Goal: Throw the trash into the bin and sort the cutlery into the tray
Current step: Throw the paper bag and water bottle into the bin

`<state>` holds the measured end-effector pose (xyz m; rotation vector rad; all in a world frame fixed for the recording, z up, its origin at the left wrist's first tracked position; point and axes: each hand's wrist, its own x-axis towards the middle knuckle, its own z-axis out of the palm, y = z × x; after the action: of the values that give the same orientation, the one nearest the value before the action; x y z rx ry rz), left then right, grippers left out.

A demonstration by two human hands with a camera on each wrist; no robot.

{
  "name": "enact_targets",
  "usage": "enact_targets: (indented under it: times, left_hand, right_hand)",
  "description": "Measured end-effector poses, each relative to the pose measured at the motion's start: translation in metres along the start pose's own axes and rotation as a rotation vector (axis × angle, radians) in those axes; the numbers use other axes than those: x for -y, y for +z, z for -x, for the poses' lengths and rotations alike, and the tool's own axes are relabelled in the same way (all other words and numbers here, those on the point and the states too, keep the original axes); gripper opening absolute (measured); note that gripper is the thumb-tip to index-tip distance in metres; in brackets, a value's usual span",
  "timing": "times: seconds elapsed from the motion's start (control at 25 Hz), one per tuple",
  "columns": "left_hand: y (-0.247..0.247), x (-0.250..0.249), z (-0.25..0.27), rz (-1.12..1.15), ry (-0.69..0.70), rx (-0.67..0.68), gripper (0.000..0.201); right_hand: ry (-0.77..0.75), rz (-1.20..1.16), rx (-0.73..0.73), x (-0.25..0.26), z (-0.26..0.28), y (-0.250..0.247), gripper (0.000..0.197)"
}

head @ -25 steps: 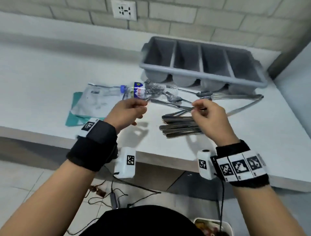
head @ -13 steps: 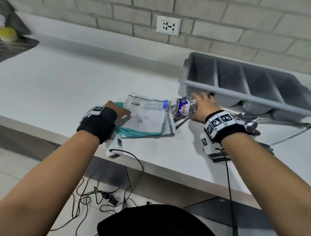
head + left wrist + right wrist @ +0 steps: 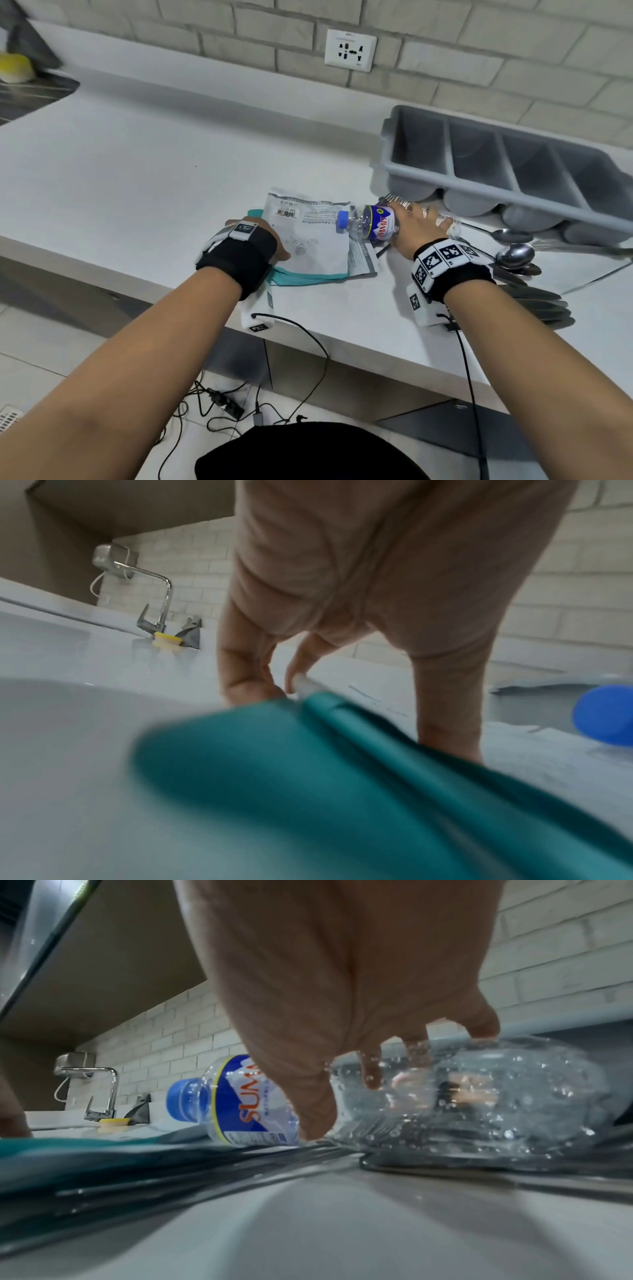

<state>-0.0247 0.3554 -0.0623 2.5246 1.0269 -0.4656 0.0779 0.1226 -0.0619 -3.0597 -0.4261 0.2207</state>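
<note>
A clear plastic bottle (image 3: 373, 222) with a blue cap lies on its side over fork tines, in front of the grey four-compartment cutlery tray (image 3: 455, 173). My right hand (image 3: 419, 228) grips its body from above; in the right wrist view the fingers curl over the bottle (image 3: 479, 1096) and the thumb is on the near side. My left hand (image 3: 263, 240) holds the left edge of a white packet (image 3: 308, 240) stacked on a teal bag (image 3: 308, 278). In the left wrist view the thumb presses on top and the fingers curl at the teal bag (image 3: 308, 777) edge. Spoons (image 3: 513, 255) and knives (image 3: 534, 301) lie to the right.
A wall socket (image 3: 350, 50) sits above the white counter (image 3: 137, 178). A sink (image 3: 30, 92) with a yellow sponge (image 3: 13, 66) is at the far left, with a faucet (image 3: 157, 596) beside it. Cables (image 3: 222, 404) lie on the floor below the counter's front edge.
A second ago both hands held cutlery above the counter. Since then the left hand has dropped onto the packets and the right hand has reached to the bottle and gripped it.
</note>
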Motion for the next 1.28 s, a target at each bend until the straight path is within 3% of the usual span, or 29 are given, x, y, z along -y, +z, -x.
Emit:
enact_targets:
  times: [0.16, 0.28, 0.4, 0.56, 0.68, 0.76, 0.84, 0.96, 1.12, 1.28]
  left_hand:
    - [-0.003, -0.006, 0.003, 0.071, 0.047, 0.078, 0.049]
    - [-0.004, -0.007, 0.007, 0.013, 0.080, 0.014, 0.034]
    - [-0.009, -0.007, 0.005, 0.008, 0.061, -0.008, 0.046]
    - [-0.037, -0.006, 0.005, 0.244, 0.090, -0.072, 0.045]
    - [-0.062, -0.003, 0.010, 0.464, 0.152, -0.158, 0.042]
    - [-0.072, -0.013, 0.025, 0.764, 0.203, -0.144, 0.035]
    - [-0.069, -0.033, 0.041, 1.022, 0.252, -0.006, 0.043]
    - [-0.044, -0.074, 0.074, 1.164, 0.345, 0.240, 0.049]
    - [0.018, -0.150, 0.153, 1.133, 0.455, 0.520, 0.047]
    - [0.096, -0.210, 0.237, 0.911, 0.595, 0.629, 0.039]
  right_hand:
    - [-0.009, -0.010, -0.002, -0.001, 0.005, 0.000, 0.066]
    - [-0.017, -0.003, -0.012, -0.002, 0.008, 0.000, 0.066]
    - [-0.030, 0.007, -0.013, -0.004, 0.011, 0.000, 0.066]
    - [0.037, -0.127, -0.046, -0.009, 0.013, -0.013, 0.066]
    - [0.135, -0.315, -0.230, -0.015, 0.027, -0.030, 0.068]
    - [0.170, -0.464, -0.382, -0.028, 0.045, -0.043, 0.070]
    - [0.152, -0.656, -0.538, -0.052, 0.072, -0.053, 0.069]
    - [0.185, -0.931, -0.698, -0.096, 0.127, -0.059, 0.053]
    - [0.453, -1.106, -0.835, -0.183, 0.218, -0.036, 0.059]
    - [0.798, -1.125, -0.878, -0.259, 0.301, 0.020, 0.068]
